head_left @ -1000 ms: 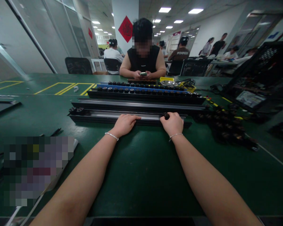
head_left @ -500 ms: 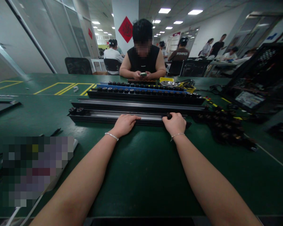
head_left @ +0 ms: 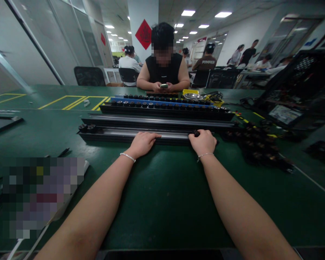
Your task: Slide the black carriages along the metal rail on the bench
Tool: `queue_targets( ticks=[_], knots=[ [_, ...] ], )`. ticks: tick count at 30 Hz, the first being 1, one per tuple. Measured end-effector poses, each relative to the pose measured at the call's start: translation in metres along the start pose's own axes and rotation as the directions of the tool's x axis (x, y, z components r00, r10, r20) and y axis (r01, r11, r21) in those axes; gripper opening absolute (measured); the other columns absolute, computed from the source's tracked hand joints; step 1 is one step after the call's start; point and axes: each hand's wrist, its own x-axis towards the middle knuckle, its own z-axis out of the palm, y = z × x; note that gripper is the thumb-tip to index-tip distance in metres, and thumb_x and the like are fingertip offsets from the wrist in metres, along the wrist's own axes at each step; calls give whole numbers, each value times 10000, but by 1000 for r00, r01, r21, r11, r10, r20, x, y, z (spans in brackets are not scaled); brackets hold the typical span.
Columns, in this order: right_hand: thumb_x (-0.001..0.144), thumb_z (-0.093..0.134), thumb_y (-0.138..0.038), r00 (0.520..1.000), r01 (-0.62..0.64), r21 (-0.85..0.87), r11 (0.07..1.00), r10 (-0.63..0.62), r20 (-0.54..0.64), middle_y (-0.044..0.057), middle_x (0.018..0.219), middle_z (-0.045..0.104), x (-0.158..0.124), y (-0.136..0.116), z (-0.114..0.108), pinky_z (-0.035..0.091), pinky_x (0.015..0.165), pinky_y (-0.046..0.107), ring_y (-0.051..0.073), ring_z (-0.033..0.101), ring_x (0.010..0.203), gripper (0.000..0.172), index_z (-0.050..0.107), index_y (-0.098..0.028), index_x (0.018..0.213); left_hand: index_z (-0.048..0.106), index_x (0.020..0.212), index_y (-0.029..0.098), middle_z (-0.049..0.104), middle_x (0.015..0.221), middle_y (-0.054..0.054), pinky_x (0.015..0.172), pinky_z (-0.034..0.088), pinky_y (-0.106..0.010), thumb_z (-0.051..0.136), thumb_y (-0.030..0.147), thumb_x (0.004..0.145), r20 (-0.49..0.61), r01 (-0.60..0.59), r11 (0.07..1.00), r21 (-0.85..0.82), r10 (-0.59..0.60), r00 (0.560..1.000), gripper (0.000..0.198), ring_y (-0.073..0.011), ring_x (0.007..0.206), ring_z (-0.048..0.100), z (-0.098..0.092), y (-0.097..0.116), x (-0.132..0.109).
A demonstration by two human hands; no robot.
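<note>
A long black rail (head_left: 119,132) with a shiny grey channel lies across the table in front of me. My left hand (head_left: 144,142) grips its near wall around the middle, with the fingers over the edge. Toward the rail's right end, my right hand (head_left: 203,142) pinches a small round black part (head_left: 196,133) at the channel; the fingers hide much of it. Two similar black round parts (head_left: 87,128) sit in the rail's left end. Just behind is a second black rail (head_left: 162,120), its channel bare where visible.
Farther back stand a black rail (head_left: 165,112) and a blue rail (head_left: 116,99) with rows of round parts. Many dark parts (head_left: 260,144) are heaped at right, beside a large black case (head_left: 295,86). A person (head_left: 164,68) sits opposite, holding a phone. A blurred-out object (head_left: 46,195) lies at left.
My right hand has slid slightly to the right along the rail with the small black part. My left hand stays in place on the rail.
</note>
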Motion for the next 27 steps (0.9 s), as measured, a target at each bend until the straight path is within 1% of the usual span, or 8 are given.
queue_targets(
  ticks=[4,8,23,27],
  knots=[
    [721,437,-387,1000,-1,-12,1000,1,-32,122,965,606,0,2,1,318,926,431,257,533,939,418,678,-150,967,555,1195,317,646,1170,16,891,404,-338,388,261,903,8,11,1000,-5,-11,1000,341,-176,1061,576,0,0,0],
    [719,436,-383,999,-11,-14,1000,10,-31,130,991,607,0,3,-1,284,951,463,265,517,966,420,674,-149,974,558,1192,316,646,1169,14,888,403,-337,391,264,903,-5,0,1000,-6,0,1000,337,-177,1061,575,1,-1,0],
    [732,435,-362,999,-46,-21,999,46,-4,139,1012,583,3,8,-3,293,939,462,265,506,977,425,654,-132,1014,548,1208,315,649,1161,4,882,404,-347,387,266,905,4,4,1000,15,-4,1000,347,-186,1050,580,0,-1,0],
    [729,436,-365,998,-67,-41,997,66,-21,132,1002,584,5,10,-3,296,938,455,261,509,969,422,658,-137,1006,547,1205,315,652,1156,7,872,407,-341,386,265,906,-4,-15,1000,20,15,1000,343,-183,1052,580,1,-2,1]
  ],
)
